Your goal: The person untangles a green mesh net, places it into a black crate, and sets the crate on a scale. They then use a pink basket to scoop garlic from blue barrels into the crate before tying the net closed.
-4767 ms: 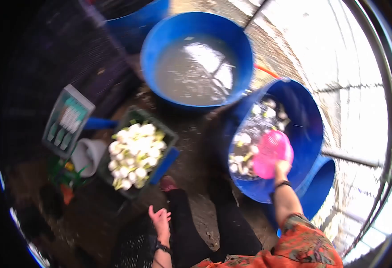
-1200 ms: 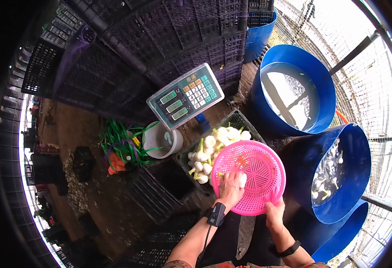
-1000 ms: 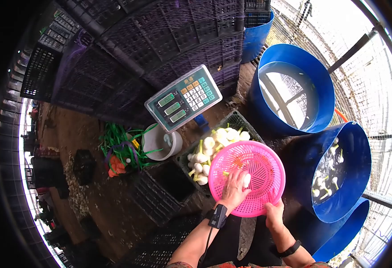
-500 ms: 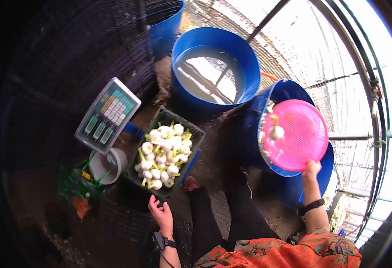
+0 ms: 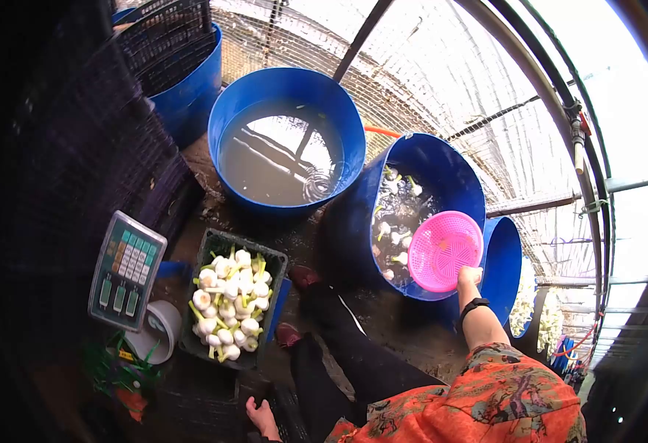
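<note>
My right hand (image 5: 469, 277) grips the rim of a round pink colander (image 5: 446, 247), tilted over the near side of a blue barrel (image 5: 436, 159). I see no bulbs in the colander. Garlic bulbs (image 5: 392, 232) with short green stems float in the barrel's murky water. My left hand (image 5: 263, 419) hangs low near my legs, fingers loosely apart and holding nothing. Nearest to it stands a dark crate (image 5: 280, 260), heaped with white garlic bulbs (image 5: 228, 299).
Another blue barrel (image 5: 217, 118) of cloudy water stands further back. Left of the crate are a digital scale display (image 5: 127, 270) and a white bucket (image 5: 163, 325). A blue tub (image 5: 502, 244) is at right, and black crates (image 5: 169, 44) lean at back left.
The colander has tilted and moved lower in the barrel; the bulb seen against it is no longer there. My left hand has dropped away from the crate. My view has shifted right.
</note>
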`<state>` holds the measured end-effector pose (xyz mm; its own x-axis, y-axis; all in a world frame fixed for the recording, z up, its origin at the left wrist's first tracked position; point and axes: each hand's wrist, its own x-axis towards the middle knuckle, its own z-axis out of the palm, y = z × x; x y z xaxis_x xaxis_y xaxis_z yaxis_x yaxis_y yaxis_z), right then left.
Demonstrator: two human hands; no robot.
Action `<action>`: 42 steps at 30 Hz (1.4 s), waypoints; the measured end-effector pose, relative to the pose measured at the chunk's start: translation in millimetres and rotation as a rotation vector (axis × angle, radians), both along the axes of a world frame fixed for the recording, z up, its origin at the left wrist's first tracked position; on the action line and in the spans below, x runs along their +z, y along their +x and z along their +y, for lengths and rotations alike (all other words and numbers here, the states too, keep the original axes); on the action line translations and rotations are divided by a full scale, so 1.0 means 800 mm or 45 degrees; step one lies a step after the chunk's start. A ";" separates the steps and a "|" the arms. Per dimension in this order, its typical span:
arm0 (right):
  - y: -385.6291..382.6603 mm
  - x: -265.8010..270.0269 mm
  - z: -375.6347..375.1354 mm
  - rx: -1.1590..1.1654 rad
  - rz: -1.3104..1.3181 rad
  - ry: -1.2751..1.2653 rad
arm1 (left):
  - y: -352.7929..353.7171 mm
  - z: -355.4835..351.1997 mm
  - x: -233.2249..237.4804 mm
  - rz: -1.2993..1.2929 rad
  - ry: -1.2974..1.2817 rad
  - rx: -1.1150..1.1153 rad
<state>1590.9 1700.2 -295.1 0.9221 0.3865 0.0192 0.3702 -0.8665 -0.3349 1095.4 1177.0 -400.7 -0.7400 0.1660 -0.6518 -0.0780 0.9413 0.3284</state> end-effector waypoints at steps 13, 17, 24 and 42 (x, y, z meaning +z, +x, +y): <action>0.029 -0.080 0.189 -0.114 -0.098 -0.074 | -0.022 0.156 0.073 -0.454 0.111 -0.091; 0.004 -0.133 0.247 0.009 -0.017 -0.075 | -0.026 0.254 0.107 -0.493 0.053 -0.152; -0.024 -0.221 0.335 0.246 0.104 -0.223 | -0.030 0.322 0.138 -0.643 -0.115 -0.085; -0.076 -0.271 0.186 0.582 1.001 -0.407 | 0.033 0.400 0.123 -0.765 -0.031 -0.048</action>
<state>1529.9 1849.0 -511.5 0.3857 0.5910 -0.7085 0.4650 -0.7877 -0.4040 1122.1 1496.8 -302.6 -0.2348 0.1649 -0.9580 -0.2095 0.9538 0.2156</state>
